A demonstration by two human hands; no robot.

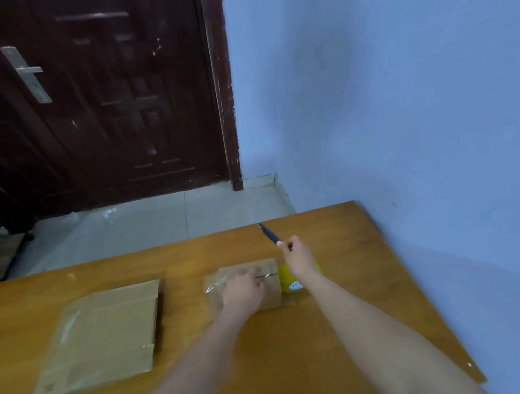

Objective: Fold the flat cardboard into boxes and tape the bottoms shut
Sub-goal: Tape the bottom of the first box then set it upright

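Note:
A small folded cardboard box (pixel 271 295) stands on the wooden table (pixel 335 328), bottom flaps up, with clear tape (pixel 215 286) running along its seam. My left hand (pixel 244 291) presses down on top of the box. My right hand (pixel 298 256) is raised just beyond the box and grips a dark blue utility knife (pixel 269 233), its blade pointing away from me. A yellow tape roll (pixel 288 281) lies against the box's right side, partly hidden by my right wrist. A stack of flat cardboard (pixel 106 334) lies at the left.
The table's far edge runs just beyond the knife, with grey floor (pixel 151 220) behind it. A dark wooden door (pixel 103 96) stands at the back left and a blue wall (pixel 398 99) borders the table's right side.

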